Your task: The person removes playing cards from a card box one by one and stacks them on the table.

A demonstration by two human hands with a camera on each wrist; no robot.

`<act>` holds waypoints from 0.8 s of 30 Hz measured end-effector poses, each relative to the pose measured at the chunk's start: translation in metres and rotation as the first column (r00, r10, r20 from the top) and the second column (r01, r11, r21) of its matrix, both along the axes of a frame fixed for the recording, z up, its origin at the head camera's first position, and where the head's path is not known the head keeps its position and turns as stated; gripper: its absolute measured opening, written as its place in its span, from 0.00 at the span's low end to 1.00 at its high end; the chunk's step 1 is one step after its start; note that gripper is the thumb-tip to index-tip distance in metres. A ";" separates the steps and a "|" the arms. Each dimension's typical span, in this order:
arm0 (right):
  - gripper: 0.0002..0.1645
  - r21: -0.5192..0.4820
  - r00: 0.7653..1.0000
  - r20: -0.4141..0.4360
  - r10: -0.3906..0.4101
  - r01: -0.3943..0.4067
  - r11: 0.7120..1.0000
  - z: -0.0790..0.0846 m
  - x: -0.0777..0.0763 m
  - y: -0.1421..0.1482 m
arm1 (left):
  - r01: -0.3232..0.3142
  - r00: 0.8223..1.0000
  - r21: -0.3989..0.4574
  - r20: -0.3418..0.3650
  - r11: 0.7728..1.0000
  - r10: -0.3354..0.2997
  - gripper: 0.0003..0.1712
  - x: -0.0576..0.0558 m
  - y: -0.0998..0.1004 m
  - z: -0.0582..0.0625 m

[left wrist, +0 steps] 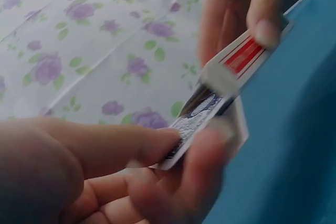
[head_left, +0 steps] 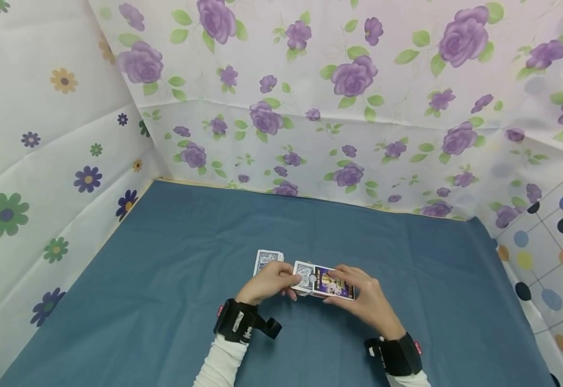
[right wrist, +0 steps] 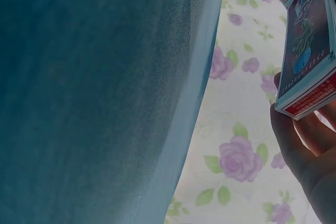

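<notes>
My right hand (head_left: 366, 295) grips a playing-card box (head_left: 330, 283) by its long edges, thumb below and fingers above in the head view. Its printed face is dark purple, and a red-and-white side (left wrist: 244, 59) shows in the left wrist view. Blue-backed playing cards (head_left: 304, 273) stick out of the box's left end. Thumb and fingers of my left hand (head_left: 268, 282) pinch that protruding end. In the left wrist view an end flap (left wrist: 239, 124) stands out beside the cards. The rest of those cards is hidden inside the box.
Just behind my left hand, more blue-backed cards (head_left: 268, 258) lie on the blue tablecloth (head_left: 204, 231), partly covered by the hand. A flowered cloth (head_left: 310, 123) hangs along the table's back edge, and other patterned cloths hang at both sides.
</notes>
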State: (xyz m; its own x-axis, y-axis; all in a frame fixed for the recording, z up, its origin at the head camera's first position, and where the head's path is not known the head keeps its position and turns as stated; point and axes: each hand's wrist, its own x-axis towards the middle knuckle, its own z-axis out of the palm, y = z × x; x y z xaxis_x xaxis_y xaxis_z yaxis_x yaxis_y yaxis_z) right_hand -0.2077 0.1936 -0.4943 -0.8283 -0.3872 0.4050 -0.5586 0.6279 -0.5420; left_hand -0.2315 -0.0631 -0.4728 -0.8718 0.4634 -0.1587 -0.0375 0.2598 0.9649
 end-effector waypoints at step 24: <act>0.33 0.005 1.000 -0.014 -0.011 0.011 1.000 -0.001 0.000 0.002 | -0.187 0.977 0.143 0.126 0.972 0.169 0.24 -0.014 -0.062 -0.002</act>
State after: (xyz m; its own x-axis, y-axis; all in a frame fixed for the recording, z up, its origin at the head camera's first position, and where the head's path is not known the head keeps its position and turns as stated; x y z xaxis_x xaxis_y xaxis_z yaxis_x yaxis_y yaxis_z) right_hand -0.2082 0.1953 -0.4948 -0.8267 -0.3802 0.4147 -0.5592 0.6367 -0.5310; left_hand -0.2453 -0.1255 -0.4748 -0.9231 0.3287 -0.1996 -0.1803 0.0886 0.9796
